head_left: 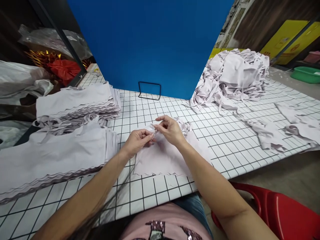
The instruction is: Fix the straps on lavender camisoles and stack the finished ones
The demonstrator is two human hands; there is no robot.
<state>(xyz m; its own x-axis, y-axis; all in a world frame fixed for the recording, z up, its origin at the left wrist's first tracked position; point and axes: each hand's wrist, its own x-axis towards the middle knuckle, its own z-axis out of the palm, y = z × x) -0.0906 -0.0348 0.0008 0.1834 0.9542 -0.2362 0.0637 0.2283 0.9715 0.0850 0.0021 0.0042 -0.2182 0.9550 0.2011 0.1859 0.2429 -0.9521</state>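
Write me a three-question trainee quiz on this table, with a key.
1. True or false: the left hand and right hand are both at the same pale garment.
2. What stands directly beyond that garment? A) red chair B) blue board C) green tub
3. Fill in: the neat stacks lie left of the garment; the loose heap lies to its ____.

Key: 1. True. 2. B. 3. Right.

A green basin (306, 75) sits beyond a chair (290, 211).
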